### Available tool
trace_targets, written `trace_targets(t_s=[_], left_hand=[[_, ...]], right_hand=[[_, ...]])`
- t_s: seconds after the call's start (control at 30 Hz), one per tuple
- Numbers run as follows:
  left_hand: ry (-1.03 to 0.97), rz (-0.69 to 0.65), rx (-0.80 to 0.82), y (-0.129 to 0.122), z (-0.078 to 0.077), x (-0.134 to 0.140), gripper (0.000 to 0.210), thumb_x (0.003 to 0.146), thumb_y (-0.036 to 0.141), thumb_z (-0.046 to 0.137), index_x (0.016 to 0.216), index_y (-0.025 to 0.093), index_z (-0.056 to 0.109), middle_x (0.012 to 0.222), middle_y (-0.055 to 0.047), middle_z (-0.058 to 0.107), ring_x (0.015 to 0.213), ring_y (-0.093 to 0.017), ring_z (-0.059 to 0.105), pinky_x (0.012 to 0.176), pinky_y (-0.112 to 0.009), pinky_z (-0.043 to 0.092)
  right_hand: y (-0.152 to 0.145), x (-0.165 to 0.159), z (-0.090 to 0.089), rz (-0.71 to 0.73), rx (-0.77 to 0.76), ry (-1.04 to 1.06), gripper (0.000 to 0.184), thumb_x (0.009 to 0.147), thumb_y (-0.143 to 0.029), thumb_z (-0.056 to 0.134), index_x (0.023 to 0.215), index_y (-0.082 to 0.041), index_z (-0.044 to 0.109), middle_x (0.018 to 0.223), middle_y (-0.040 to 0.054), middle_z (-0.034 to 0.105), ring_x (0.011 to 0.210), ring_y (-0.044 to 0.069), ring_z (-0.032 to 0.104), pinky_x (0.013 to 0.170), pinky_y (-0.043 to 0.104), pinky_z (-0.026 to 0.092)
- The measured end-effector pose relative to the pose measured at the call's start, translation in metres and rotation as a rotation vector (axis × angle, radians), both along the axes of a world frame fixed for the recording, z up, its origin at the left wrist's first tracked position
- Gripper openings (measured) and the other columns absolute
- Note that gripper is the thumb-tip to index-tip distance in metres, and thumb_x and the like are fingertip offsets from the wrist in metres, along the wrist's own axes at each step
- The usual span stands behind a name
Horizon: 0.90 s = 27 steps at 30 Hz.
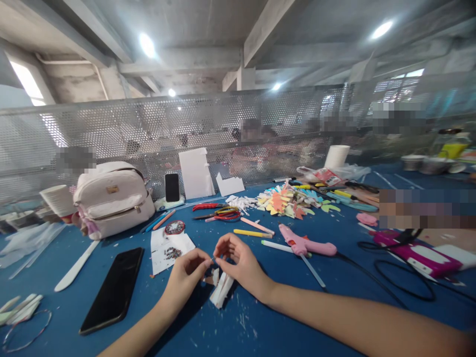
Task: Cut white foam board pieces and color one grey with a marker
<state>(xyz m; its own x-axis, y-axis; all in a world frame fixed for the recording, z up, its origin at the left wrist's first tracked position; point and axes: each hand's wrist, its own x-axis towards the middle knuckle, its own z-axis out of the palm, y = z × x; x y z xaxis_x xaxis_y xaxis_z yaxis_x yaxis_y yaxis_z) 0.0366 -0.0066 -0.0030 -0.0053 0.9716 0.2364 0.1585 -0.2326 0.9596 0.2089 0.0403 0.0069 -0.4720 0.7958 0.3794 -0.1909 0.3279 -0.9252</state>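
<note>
My left hand [188, 272] and my right hand [243, 265] meet over the middle of the blue table [256, 327], fingertips almost touching. Each pinches thumb to forefinger around something tiny and thin, too small to name. Just under my right palm is a white strip-like piece [222, 291] with rough edges, perhaps folded paper. Left of my hands lies a white paper sheet [160, 250] bearing a pile of dark crumbs [173, 253] and a round red-rimmed piece [174, 227]. To the right rests a pink glue gun [312, 246] with a clear glue stick [314, 271].
A black phone [113, 287] and a white knife [77, 265] lie at left, before a pale backpack [111, 198]. Scissors [223, 213], markers [253, 233] and cut coloured paper [286, 201] spread across the back. The glue gun's cord [372, 280] trails right. A perforated metal screen [208, 124] stands behind.
</note>
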Motion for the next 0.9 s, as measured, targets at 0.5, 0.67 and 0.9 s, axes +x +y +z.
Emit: trace_targets(t_s=[0.5,0.67,0.9], left_hand=[[-0.005,-0.003,-0.011,0.0006,-0.001,0.0002,0.047,0.078,0.058,0.073,0.077,0.012,0.068,0.066,-0.001,0.06,0.055,-0.01,0.05,0.055,-0.022,0.041],[-0.008,0.0,-0.016,0.0006,-0.0003,0.0001,0.047,0.077,0.059,0.074,0.076,0.012,0.068,0.066,-0.001,0.06,0.054,-0.01,0.05,0.054,-0.022,0.041],[-0.001,0.005,-0.016,0.0006,-0.0005,0.0005,0.048,0.077,0.059,0.073,0.077,0.011,0.068,0.066,-0.001,0.06,0.055,-0.01,0.05,0.054,-0.021,0.041]], right_hand=[[0.0024,-0.0003,-0.0025,0.006,0.004,0.021,0.021,0.078,-0.016,0.068,0.093,-0.02,0.054,0.085,-0.0002,0.064,0.081,0.015,0.062,0.074,0.028,0.046],[0.0022,-0.0001,-0.0036,0.013,-0.001,0.021,0.02,0.078,-0.016,0.067,0.093,-0.02,0.054,0.086,0.0001,0.064,0.081,0.015,0.062,0.074,0.028,0.046],[0.0021,-0.0007,-0.0028,0.022,-0.003,0.019,0.02,0.078,-0.017,0.068,0.092,-0.02,0.054,0.086,0.0002,0.064,0.081,0.015,0.062,0.073,0.028,0.046]])
